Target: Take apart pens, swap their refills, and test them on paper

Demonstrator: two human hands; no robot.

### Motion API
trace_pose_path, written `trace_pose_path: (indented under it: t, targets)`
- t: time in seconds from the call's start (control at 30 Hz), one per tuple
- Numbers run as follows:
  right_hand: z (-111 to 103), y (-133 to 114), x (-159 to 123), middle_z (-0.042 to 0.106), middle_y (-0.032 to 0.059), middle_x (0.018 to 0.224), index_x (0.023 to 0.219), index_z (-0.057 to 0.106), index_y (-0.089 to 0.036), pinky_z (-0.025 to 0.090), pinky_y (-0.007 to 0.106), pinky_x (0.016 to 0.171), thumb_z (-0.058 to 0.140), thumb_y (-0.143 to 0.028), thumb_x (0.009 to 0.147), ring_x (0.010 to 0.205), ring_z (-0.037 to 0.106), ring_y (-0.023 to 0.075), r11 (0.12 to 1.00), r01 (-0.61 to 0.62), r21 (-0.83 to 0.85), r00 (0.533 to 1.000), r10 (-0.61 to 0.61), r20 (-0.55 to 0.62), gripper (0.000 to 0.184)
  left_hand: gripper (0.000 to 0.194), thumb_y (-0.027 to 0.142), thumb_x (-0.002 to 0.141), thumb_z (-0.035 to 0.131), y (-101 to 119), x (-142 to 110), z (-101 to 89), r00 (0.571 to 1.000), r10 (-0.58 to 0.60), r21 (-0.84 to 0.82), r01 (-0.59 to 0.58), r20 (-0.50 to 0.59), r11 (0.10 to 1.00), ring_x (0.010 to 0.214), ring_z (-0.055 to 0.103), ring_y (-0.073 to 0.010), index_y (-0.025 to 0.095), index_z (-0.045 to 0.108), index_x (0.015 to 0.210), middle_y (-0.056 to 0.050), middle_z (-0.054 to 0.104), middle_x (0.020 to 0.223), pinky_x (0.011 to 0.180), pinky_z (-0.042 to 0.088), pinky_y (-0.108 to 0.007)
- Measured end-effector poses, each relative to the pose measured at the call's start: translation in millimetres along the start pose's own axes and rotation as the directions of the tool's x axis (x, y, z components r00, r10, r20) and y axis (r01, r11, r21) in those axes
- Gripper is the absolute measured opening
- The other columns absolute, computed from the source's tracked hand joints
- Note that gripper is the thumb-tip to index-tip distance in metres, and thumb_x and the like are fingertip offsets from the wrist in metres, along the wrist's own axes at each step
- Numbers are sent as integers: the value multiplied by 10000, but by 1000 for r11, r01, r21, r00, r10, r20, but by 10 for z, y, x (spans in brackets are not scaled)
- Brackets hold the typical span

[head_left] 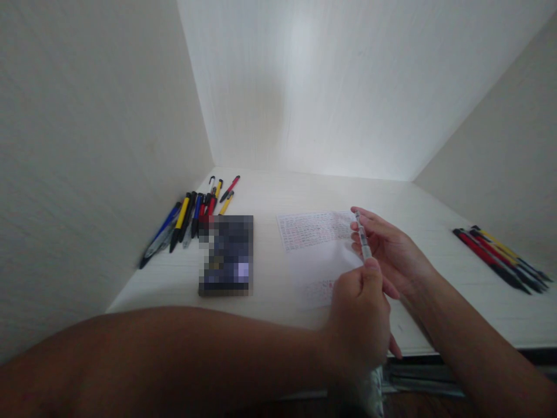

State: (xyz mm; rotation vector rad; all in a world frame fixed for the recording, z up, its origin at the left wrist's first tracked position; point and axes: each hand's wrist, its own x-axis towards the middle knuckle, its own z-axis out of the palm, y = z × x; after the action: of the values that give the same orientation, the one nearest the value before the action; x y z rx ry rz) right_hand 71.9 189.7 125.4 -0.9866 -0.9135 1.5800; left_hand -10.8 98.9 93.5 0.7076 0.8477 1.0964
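Observation:
A slim clear pen (pixel 362 237) is held between both hands above a handwritten sheet of paper (pixel 304 264). My left hand (pixel 361 302) is closed in a fist around the pen's near part, the thumb lying along it. At the far end, fingers of my right hand (pixel 387 241) grip the pen, curled loosely behind it. The paper lies flat on the white desk, with dense lines of dark and reddish writing near its top and a smaller written patch near its bottom. My left hand and forearm cover its lower right part.
A dark, pixelated box-like object (pixel 228 255) lies left of the paper. Beyond it, several pens in blue, yellow, black and red (pixel 198 212) are heaped by the left wall. More red and yellow pens (pixel 500 258) lie side by side at the right. Pale panels enclose the desk (pixel 265 197).

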Motion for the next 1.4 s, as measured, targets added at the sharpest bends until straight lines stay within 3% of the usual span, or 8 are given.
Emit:
trace_pose_path:
  t: [0.3, 0.5, 0.83, 1.03, 1.23, 1.4]
  targets:
    - [14, -29, -7, 741, 45, 936, 1099, 672, -199, 559, 197, 592, 668, -128, 813, 638, 632, 112, 998, -44, 39, 999, 43, 27, 295, 646, 816, 820, 408, 9, -2, 10, 1000, 2, 2, -2, -6, 1000, 270, 321, -101, 184, 512, 742, 78, 301, 418, 252, 352, -242]
    - [21, 13, 3, 712, 15, 837, 1050, 695, -205, 541, 163, 548, 734, -248, 855, 597, 602, 91, 997, -54, 50, 998, 53, 18, 203, 637, 809, 821, 411, 7, 0, 5, 1000, 4, 2, -4, -15, 1000, 275, 323, -99, 185, 510, 737, 78, 300, 430, 253, 358, -244]
    - [-27, 6, 0, 701, -10, 825, 1067, 693, -223, 531, 177, 563, 763, -149, 790, 606, 593, 89, 998, -50, 40, 997, 48, 67, 295, 611, 770, 857, 396, 4, -4, 6, 1000, 1, 16, 0, -15, 1000, 275, 336, -98, 180, 514, 750, 79, 315, 428, 266, 369, -240]
    - [5, 21, -4, 682, 7, 806, 1038, 710, -221, 536, 181, 543, 775, -266, 819, 614, 584, 101, 998, -36, 41, 998, 35, 45, 233, 556, 709, 895, 380, -14, 9, -5, 1000, 0, 10, 0, -8, 1000, 273, 331, -104, 187, 511, 755, 77, 310, 426, 256, 364, -242]
    - [28, 32, -30, 668, -2, 793, 1094, 701, -211, 515, 149, 521, 809, -175, 757, 606, 580, 88, 999, -7, -54, 999, 9, 48, 356, 532, 673, 933, 364, -62, 23, -15, 999, 37, 25, -36, -9, 999, 277, 342, -108, 190, 508, 760, 76, 316, 437, 254, 368, -241]
    - [24, 0, -40, 698, -4, 821, 1093, 691, -219, 519, 161, 545, 764, -144, 767, 602, 594, 85, 999, -47, -1, 996, 47, 79, 342, 542, 690, 918, 382, -32, 2, -8, 1000, 24, 31, -24, -9, 999, 276, 346, -108, 186, 507, 762, 76, 312, 432, 253, 362, -233]
